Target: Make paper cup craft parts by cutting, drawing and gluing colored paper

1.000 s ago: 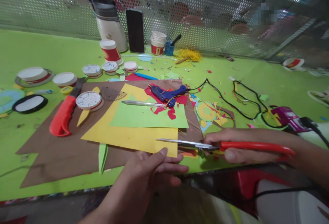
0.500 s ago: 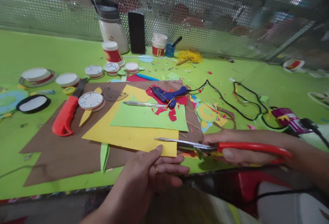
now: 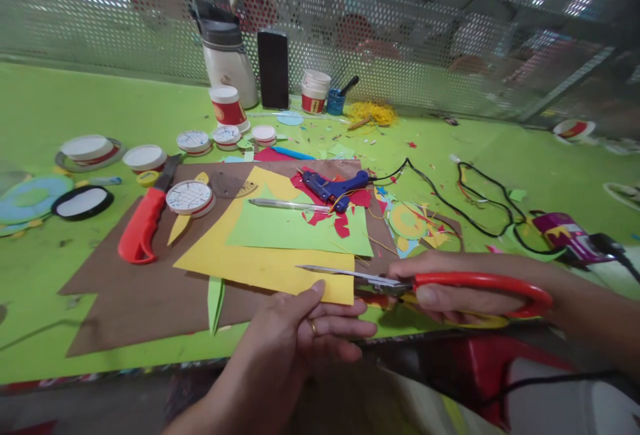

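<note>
My left hand (image 3: pixel 305 328) pinches the near right corner of a yellow paper sheet (image 3: pixel 250 270), thumb on top and fingers beneath. In my right hand (image 3: pixel 450 292) is a pair of scissors (image 3: pixel 383 281) with red and yellow handles. Their upper blade lies over the yellow sheet, pointing left from its right edge; the lower blade is mostly hidden under the paper. A green paper sheet (image 3: pixel 300 235) overlaps the yellow one. On it rest a clear pen (image 3: pixel 287 205) and red paper scraps. Behind lies a blue glue gun (image 3: pixel 335 188).
Brown cardboard (image 3: pixel 130 308) lies beneath the papers. A red-handled knife (image 3: pixel 145 225) and a round white lid (image 3: pixel 190 197) are on the left. A black cord (image 3: pixel 440 202) runs rightward. Paper cups (image 3: pixel 227 107), a flask (image 3: pixel 227 62) and a phone (image 3: pixel 273 68) stand along the mesh panel.
The whole view has shifted, so the table things appear slightly farther right. The scissors reach a little farther over the yellow sheet, and their yellow handle shows more below the red one.
</note>
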A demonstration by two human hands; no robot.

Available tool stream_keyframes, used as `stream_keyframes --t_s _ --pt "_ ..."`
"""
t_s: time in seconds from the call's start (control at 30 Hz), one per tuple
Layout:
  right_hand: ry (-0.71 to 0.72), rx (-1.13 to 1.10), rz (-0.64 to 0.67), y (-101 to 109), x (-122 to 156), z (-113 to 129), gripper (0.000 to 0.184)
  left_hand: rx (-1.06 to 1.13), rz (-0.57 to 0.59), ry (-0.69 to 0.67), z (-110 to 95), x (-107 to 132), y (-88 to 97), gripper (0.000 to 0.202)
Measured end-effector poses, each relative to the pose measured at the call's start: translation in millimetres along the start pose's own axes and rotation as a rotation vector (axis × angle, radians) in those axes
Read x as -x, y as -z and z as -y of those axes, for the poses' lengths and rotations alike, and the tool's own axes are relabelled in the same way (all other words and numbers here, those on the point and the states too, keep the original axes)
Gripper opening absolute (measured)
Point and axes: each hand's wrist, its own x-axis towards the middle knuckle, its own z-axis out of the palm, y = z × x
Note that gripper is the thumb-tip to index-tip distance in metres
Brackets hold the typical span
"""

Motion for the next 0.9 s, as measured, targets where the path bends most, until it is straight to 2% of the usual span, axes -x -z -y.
stream_keyframes --t_s 0.1,0.23,0.33,0.43,0.53,0.73,0.9 --pt "0.015 -0.017 0.041 -0.4 0.7 0.5 0.053 0.01 0.004 0.018 -0.8 -0.1 1.7 0.043" --pt "0.066 0.025 0.011 0.2 4.0 0.1 0.053 0.056 -0.014 0.057 -4.4 1.8 8.2 0.049" --pt "0.089 0.053 -0.038 -0.7 7.0 2.2 0.05 0.053 -0.087 -0.012 -8.9 6.0 10.5 0.043" --pt "0.036 -0.014 0.008 -2.5 5.8 4.3 0.054 0.022 -0.157 -0.086 -11.3 9.5 9.1 0.037" --pt "-0.024 -0.115 0.055 -3.6 -0.8 3.3 0.057 0.0 -0.13 -0.086 -10.6 9.5 7.7 0.036" --pt "-0.001 -0.159 0.101 -2.5 -14.5 -1.7 0.058 0.006 -0.101 -0.095 -7.3 4.7 9.7 0.031" --pt "-0.028 -0.141 0.049 -0.6 -18.3 5.9 0.06 0.03 -0.128 -0.068 -9.0 6.2 9.7 0.035"
